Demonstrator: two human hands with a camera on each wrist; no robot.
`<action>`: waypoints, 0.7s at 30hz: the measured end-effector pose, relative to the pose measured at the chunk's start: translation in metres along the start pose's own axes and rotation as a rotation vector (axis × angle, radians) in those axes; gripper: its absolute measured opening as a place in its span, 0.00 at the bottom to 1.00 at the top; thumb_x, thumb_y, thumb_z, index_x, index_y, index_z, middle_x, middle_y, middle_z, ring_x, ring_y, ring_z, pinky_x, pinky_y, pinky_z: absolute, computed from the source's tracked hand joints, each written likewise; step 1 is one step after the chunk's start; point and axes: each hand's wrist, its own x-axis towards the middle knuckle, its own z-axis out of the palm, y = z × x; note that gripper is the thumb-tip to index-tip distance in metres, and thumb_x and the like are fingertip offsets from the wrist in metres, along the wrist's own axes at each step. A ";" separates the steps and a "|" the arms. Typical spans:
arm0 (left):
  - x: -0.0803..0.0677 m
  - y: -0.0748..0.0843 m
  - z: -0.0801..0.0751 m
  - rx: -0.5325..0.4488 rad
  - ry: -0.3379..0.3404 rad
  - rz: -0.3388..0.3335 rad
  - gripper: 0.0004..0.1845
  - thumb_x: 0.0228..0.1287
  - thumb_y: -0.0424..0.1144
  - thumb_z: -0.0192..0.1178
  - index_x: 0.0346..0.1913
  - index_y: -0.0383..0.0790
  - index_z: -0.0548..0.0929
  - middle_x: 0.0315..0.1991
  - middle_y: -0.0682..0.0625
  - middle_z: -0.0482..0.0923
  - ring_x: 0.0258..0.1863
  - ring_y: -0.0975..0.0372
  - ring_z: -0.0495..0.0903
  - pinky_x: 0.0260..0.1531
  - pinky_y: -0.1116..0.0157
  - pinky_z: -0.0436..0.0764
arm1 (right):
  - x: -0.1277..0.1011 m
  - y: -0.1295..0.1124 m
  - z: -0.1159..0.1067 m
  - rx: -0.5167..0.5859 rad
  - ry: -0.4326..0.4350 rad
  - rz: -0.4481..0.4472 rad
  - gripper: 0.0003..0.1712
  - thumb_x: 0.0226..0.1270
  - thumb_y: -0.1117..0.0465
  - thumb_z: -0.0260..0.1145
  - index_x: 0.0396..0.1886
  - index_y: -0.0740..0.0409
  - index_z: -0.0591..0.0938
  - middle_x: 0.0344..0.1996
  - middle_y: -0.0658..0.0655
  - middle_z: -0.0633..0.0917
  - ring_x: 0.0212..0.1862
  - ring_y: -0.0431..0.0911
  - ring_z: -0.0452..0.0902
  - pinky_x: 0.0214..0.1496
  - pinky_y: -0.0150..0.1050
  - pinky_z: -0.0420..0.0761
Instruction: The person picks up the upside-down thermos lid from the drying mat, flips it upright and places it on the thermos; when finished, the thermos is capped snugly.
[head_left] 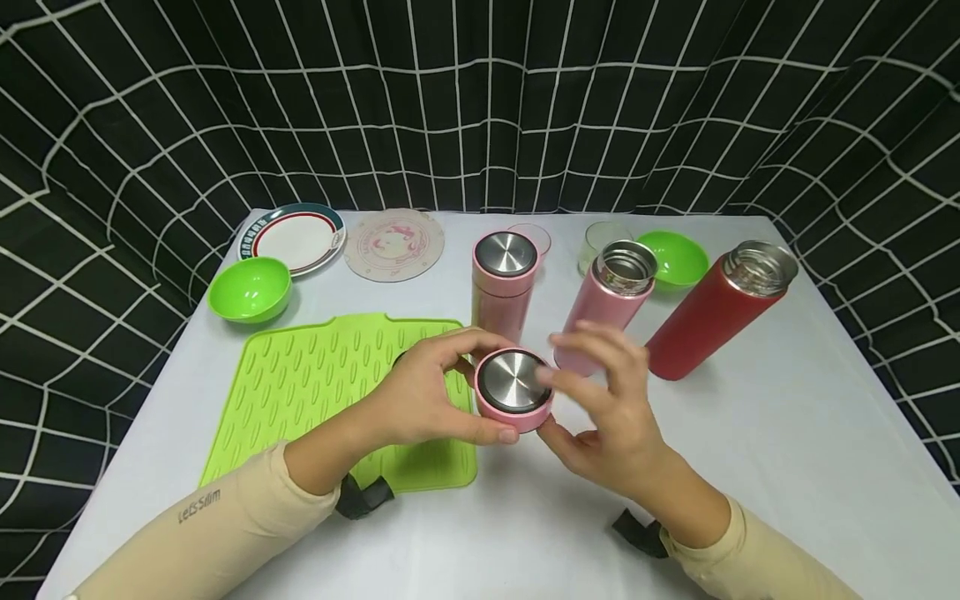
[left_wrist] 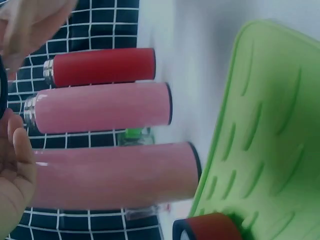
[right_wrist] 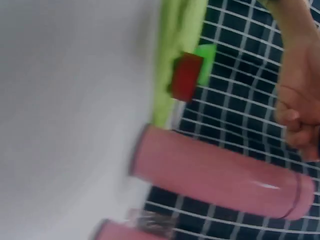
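Observation:
A pink flask lid [head_left: 513,387] with a brushed silver top sits in my left hand [head_left: 435,392], thumb in front and fingers at the back. My right hand [head_left: 611,408], blurred, is at the lid's right side with fingers spread, one fingertip overlapping the silver top. Just behind stands a pink flask [head_left: 501,287] with its lid on. To its right are a lidless pink flask [head_left: 600,308] and a lidless red flask [head_left: 712,312], both showing steel necks. A red lid [left_wrist: 212,227] lies on the green mat [head_left: 300,392], mostly hidden by my left hand in the head view.
At the back left are a rimmed plate [head_left: 296,237], a green bowl [head_left: 250,289] and a round printed mat [head_left: 395,244]. Clear glasses [head_left: 600,237] and a second green bowl [head_left: 675,258] stand behind the flasks. Dark gridded cloth [head_left: 480,108] surrounds the white table.

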 end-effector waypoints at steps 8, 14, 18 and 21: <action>0.002 0.009 -0.009 0.000 0.045 0.043 0.36 0.38 0.42 0.81 0.57 0.51 0.79 0.45 0.60 0.80 0.46 0.63 0.76 0.35 0.61 0.79 | -0.023 0.045 -0.020 0.116 -0.075 1.119 0.59 0.52 0.57 0.77 0.73 0.59 0.47 0.71 0.61 0.52 0.72 0.52 0.44 0.72 0.53 0.51; 0.004 0.014 -0.008 0.004 0.053 0.109 0.37 0.37 0.41 0.81 0.57 0.48 0.80 0.43 0.60 0.83 0.43 0.62 0.78 0.34 0.62 0.79 | -0.038 0.086 -0.023 0.214 -0.384 1.367 0.41 0.54 0.54 0.78 0.64 0.60 0.68 0.55 0.59 0.76 0.56 0.51 0.71 0.60 0.47 0.71; 0.010 0.018 -0.006 0.012 0.096 0.168 0.37 0.37 0.40 0.82 0.56 0.46 0.79 0.44 0.60 0.83 0.43 0.63 0.78 0.44 0.61 0.78 | -0.051 0.078 -0.029 0.191 -0.507 1.244 0.31 0.52 0.57 0.78 0.54 0.61 0.76 0.46 0.57 0.82 0.46 0.48 0.77 0.52 0.43 0.76; 0.018 0.025 -0.004 0.028 0.129 0.238 0.36 0.37 0.40 0.82 0.55 0.45 0.79 0.47 0.59 0.80 0.45 0.63 0.76 0.44 0.60 0.78 | -0.057 0.058 -0.029 0.325 -0.545 1.132 0.33 0.47 0.64 0.80 0.55 0.57 0.77 0.45 0.55 0.83 0.45 0.49 0.79 0.50 0.42 0.78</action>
